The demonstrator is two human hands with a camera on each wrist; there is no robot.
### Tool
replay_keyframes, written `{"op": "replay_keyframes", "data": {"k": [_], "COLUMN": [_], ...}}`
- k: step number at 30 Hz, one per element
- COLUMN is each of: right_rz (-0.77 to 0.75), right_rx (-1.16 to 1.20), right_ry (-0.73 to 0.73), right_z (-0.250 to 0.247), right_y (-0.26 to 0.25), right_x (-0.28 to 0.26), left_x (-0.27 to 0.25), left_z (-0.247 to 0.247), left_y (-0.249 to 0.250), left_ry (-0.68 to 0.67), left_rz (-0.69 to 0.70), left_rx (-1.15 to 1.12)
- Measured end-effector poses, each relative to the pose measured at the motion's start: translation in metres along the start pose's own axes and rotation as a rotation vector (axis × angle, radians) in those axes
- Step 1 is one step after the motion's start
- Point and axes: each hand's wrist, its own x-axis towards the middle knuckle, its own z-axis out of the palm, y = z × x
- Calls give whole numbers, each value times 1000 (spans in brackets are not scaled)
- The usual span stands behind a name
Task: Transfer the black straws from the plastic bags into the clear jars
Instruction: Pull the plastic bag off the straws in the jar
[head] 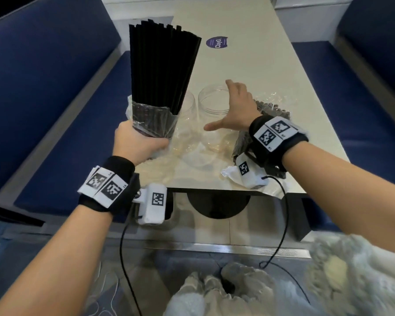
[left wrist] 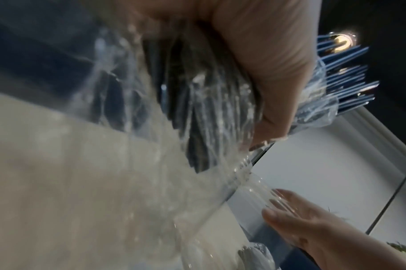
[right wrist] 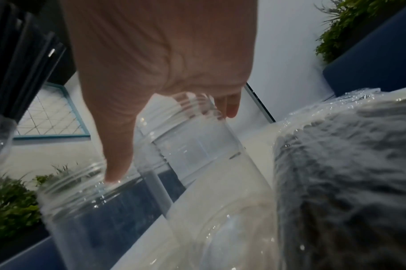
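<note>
The left hand is wrapped around the bottom of a bundle of black straws, its fingers and thumb curled tight over the clear plastic bag that still sleeves the lower end. The bundle stands nearly upright above the near left part of the tabletop, fanning out toward its top; most of its length rises bare above the grip, and only the bagged foot sits inside the fist. In the left wrist view the thumb lies across the crinkled film with the straws running under it and out beyond the hand.

Two clear jars stand side by side near the middle of the tabletop, both open-mouthed. The left jar is just beside the gripped bundle, partly behind it. The right hand is spread open, fingers straight and thumb stretched out, over the right jar; in the right wrist view the fingertips reach the far side of its threaded rim and the thumb points down toward the left jar's rim. Whether the hand actually touches the right jar cannot be told.

A second bag of straws lies flat toward the right edge of the tabletop, partly under the right wrist. A round purple sticker sits toward the far end. Blue benches flank both long sides.
</note>
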Motion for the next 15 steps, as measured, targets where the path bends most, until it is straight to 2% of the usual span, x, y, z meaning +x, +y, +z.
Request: {"op": "replay_keyframes", "data": {"k": [3, 7, 10, 15], "right_rz": [-1, -25, -26, -2], "right_rx": [101, 182, 236, 433], "right_ry": [54, 70, 67, 56], "right_z": [4, 4, 4, 4], "right_y": [2, 8, 9, 6], "right_x": [5, 6, 6, 6], "left_x": [9, 25, 38, 60], "left_z": [-16, -31, -35, -28], "left_y": [10, 31, 48, 79], "left_ry": [-29, -105, -190, -257], "left_rz": [34, 82, 107, 199], "left_rx": [172, 516, 707, 1016]}}
